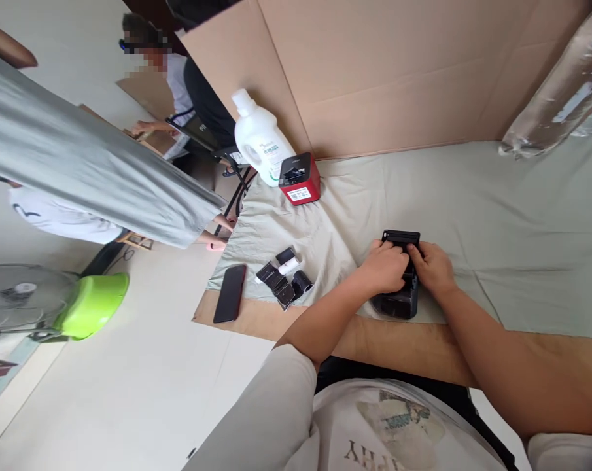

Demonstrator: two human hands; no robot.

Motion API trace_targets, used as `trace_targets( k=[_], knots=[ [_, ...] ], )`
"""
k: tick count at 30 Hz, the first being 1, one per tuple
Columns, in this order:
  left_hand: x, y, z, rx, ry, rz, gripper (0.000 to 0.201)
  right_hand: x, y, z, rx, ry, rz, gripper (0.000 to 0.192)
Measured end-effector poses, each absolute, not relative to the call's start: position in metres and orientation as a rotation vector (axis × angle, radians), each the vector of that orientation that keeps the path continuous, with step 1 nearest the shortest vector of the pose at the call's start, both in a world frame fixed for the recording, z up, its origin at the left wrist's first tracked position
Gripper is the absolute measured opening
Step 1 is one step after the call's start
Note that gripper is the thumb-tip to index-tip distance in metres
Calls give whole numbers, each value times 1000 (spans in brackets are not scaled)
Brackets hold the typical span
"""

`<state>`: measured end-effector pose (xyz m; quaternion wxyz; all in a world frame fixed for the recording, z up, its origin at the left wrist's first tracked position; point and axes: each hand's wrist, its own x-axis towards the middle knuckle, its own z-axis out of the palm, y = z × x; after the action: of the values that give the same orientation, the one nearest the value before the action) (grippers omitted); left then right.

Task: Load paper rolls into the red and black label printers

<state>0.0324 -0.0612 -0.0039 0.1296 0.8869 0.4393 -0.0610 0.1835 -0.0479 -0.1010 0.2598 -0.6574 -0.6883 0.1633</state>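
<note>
A small black printer (400, 302) with its lid raised sits on the pale green cloth (472, 216) near the table's front edge. My left hand (384, 267) rests on its top left side, fingers curled over it. My right hand (432, 267) grips its right side, thumb on the lid. To the left lie several small black parts (283, 286) and a white paper roll (288, 266). A black phone (229, 293) lies flat at the cloth's left corner.
A red and black label printer (300, 178) and a white plastic jug (259, 137) stand at the back left. Cardboard sheets (374, 72) wall the back. A wrapped roll (560, 91) leans at right. Another person in grey stands left; a green basin (92, 302) and a fan (21, 297) sit on the floor.
</note>
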Motion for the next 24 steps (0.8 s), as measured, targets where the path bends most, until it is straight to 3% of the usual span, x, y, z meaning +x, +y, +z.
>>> trace_targets(
  k=[9, 12, 19, 24],
  knots=[
    [-35, -70, 0, 1893, 1251, 634, 33, 185, -49, -100, -1762, -1865, 439, 60],
    [-98, -61, 8, 1813, 1332, 538, 36, 184, -49, -99, -1765, -1860, 443, 61],
    [-192, -44, -1, 1956, 1727, -106, 40, 183, -49, -98, -1793, -1855, 463, 60],
    [-205, -59, -14, 2002, 1818, 88, 53, 184, -50, -98, -1769, -1849, 465, 60]
  ],
)
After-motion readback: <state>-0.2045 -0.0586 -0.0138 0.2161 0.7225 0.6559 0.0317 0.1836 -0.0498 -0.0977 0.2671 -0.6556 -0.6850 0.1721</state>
